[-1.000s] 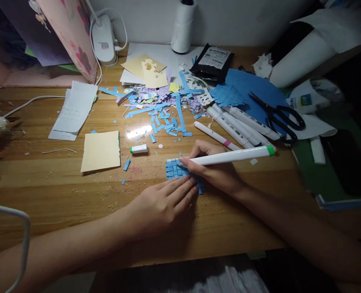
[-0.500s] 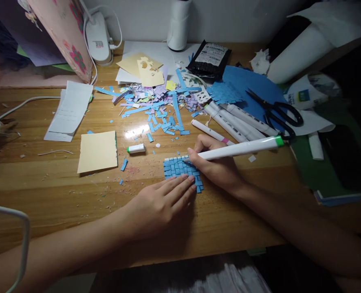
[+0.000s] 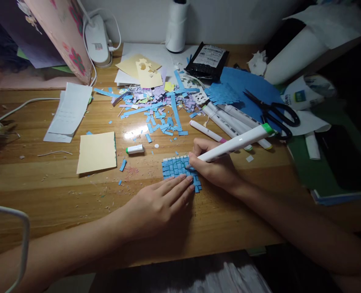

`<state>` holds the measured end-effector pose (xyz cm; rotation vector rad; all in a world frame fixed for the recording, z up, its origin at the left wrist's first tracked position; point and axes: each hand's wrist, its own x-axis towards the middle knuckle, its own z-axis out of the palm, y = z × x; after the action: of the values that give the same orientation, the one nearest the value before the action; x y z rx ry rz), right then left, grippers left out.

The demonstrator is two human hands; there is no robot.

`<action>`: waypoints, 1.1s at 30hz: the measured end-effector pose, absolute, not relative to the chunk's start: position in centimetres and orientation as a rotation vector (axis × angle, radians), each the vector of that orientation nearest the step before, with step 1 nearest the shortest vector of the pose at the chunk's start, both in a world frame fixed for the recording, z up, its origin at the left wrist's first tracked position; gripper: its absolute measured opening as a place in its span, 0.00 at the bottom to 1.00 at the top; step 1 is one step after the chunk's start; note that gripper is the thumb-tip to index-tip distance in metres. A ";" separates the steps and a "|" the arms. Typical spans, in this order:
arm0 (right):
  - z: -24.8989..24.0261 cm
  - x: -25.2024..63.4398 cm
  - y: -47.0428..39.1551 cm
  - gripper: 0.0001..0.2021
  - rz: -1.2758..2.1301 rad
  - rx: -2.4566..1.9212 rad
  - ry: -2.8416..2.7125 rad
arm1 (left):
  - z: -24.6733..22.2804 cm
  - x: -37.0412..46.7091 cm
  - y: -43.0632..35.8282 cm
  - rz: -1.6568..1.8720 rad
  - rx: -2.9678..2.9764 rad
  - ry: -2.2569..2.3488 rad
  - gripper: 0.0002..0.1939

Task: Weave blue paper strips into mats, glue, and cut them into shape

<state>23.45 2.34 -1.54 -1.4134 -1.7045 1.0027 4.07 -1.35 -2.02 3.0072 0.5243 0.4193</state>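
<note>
the right hand (image 3: 215,165) grips the marker (image 3: 232,143), fingers pinched near its tip, nib down on the blue woven paper (image 3: 176,166). the left hand (image 3: 160,205) lies flat, fingers straight, pressing the paper's near edge to the desk (image 3: 104,207). the cap (image 3: 135,149) lies just left of the paper, scissors (image 3: 267,110) farther off to the right.

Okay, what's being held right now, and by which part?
The right hand grips the white, green-ended marker near its tip; the left hand holds nothing.
</note>
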 end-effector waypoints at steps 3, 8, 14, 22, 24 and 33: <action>-1.5 23.5 2.5 0.15 1.038 -1.365 -1.622 | -1.8 4.2 -1.7 0.399 3.023 0.569 0.19; -1.5 23.8 2.6 0.15 1.033 -1.281 -1.536 | -1.1 4.4 -2.6 0.410 3.097 0.673 0.19; -1.7 23.5 2.2 0.15 1.173 -1.265 -1.613 | -1.0 4.5 -2.9 0.467 3.154 0.720 0.18; -1.6 23.5 2.0 0.15 1.116 -1.329 -1.741 | -1.2 4.7 -2.8 0.560 3.142 0.724 0.16; -1.5 23.5 2.0 0.15 1.102 -1.343 -1.766 | -1.2 4.8 -2.8 0.590 3.128 0.729 0.17; -1.5 23.5 2.1 0.15 1.083 -1.346 -1.779 | -1.2 4.9 -2.4 0.646 3.094 0.685 0.16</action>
<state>23.50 2.05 -1.45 -1.3461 -1.7789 1.0831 4.88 -2.42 -1.23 3.0944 0.6854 0.6460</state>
